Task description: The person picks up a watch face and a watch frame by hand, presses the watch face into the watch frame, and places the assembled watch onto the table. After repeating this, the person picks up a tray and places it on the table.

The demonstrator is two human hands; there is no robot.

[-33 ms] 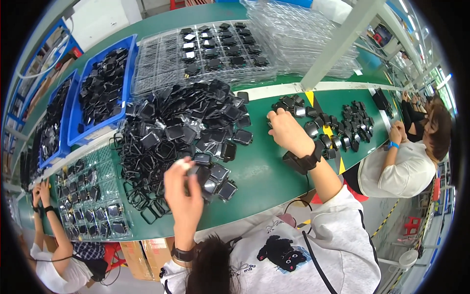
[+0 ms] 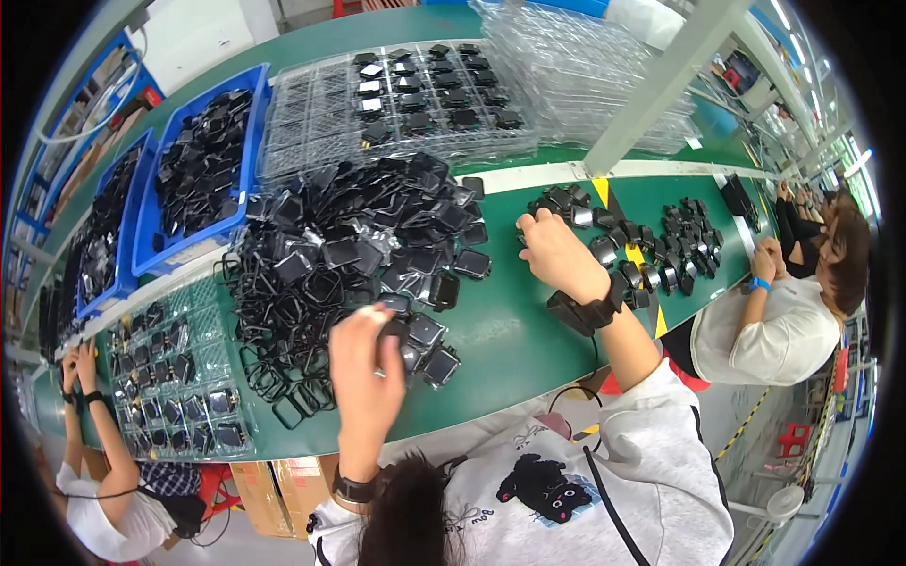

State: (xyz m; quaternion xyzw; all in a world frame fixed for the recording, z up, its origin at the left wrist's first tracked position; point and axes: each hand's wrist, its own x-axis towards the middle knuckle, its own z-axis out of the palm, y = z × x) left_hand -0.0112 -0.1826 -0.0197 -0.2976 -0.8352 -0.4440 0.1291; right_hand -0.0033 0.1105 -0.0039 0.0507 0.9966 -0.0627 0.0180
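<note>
My left hand (image 2: 366, 377), slightly blurred, pinches a dark watch-case piece (image 2: 394, 330) between thumb and fingers. It is at the near edge of a large heap of black square watch parts (image 2: 326, 222). Several watch modules with glossy screens (image 2: 440, 365) lie just right of its fingers, and thin black frames (image 2: 288, 407) lie to its left. On the right, my right hand (image 2: 557, 250) is lowered to the green table, its fingers curled together beside a cluster of black watch cases (image 2: 566, 198). What its fingertips hold, if anything, is hidden.
Clear compartment trays (image 2: 307, 108) with watch modules stand at the back, next to stacked empty trays (image 2: 585, 85). Blue bins (image 2: 247, 141) of black parts stand at the left. A grey post (image 2: 651, 85) rises behind my right hand. Co-workers sit at both sides, a white sleeve (image 2: 788, 311) at right.
My left hand has shifted slightly right with the dark piece between its fingers. My right hand stays in nearly the same place. The whole view has shifted slightly.
</note>
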